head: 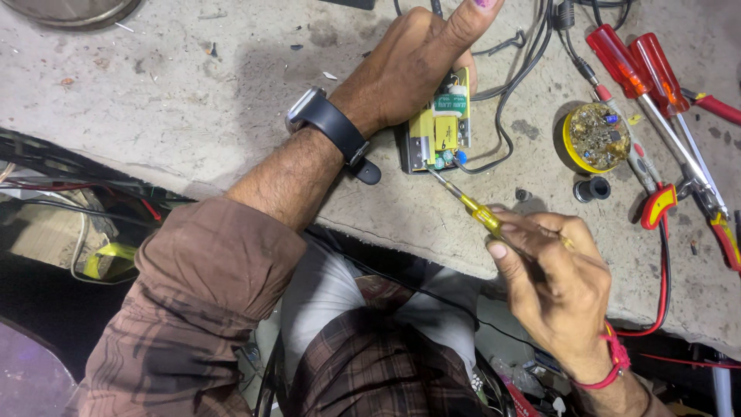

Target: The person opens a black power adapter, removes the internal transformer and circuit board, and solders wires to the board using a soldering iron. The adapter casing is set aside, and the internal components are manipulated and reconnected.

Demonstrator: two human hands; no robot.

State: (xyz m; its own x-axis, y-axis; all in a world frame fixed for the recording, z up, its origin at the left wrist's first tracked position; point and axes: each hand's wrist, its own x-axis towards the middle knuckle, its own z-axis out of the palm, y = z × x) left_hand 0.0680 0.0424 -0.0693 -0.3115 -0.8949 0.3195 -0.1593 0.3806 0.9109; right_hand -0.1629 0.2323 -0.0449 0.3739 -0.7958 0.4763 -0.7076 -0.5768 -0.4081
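Note:
My left hand presses down on a small yellow circuit board lying on the grey concrete bench, thumb raised; a dark watch is on that wrist. My right hand grips a thin screwdriver with a clear yellow handle. Its metal tip touches the near edge of the board, beside small blue and green components. A black cable runs from the board toward the back.
Right of the board sit a round yellow tin of small parts and a black cylindrical piece. Two red-handled screwdrivers, pliers with red and yellow grips and red wires lie at the far right. The bench edge runs near my lap.

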